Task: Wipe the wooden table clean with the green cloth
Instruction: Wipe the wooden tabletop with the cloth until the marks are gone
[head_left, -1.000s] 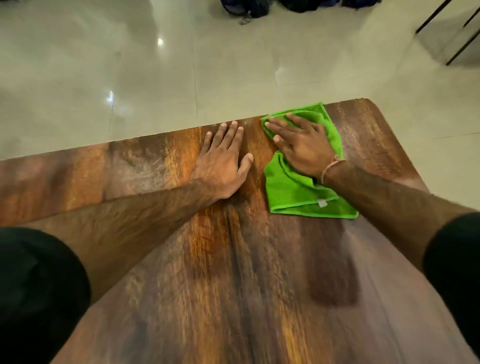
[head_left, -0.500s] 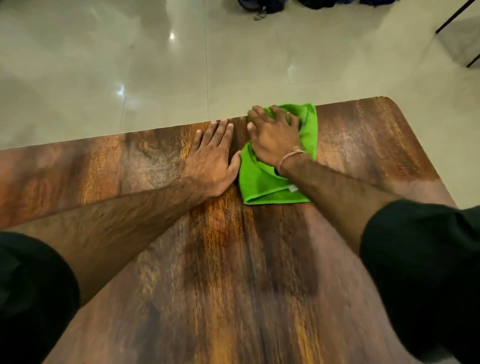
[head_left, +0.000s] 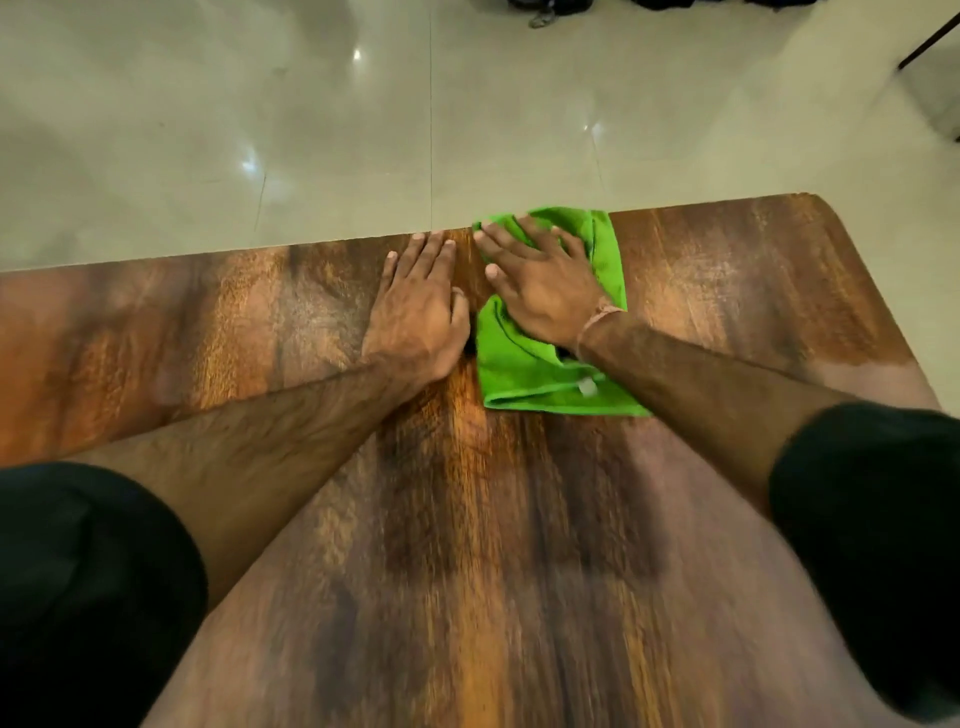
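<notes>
A folded green cloth (head_left: 524, 364) lies on the wooden table (head_left: 727, 291) near its far edge, right of centre. My right hand (head_left: 540, 286) presses flat on the cloth with fingers spread and straight, covering its upper left part. My left hand (head_left: 421, 306) rests flat on the bare wood directly left of the cloth, fingers straight and pointing at the far edge, its thumb side touching or nearly touching the cloth. A small white tag (head_left: 587, 387) shows at the cloth's near edge.
The table's far edge runs just beyond my fingertips, with a rounded corner (head_left: 826, 202) at the far right. Beyond it lies a glossy tiled floor (head_left: 311, 130). Dark bags (head_left: 550, 8) sit at the top, and a dark furniture leg (head_left: 930, 44) at the upper right.
My right hand slid the cloth leftward to beside my left hand, then its fingers spread out flat over it. My left hand stayed in place on the wood.
</notes>
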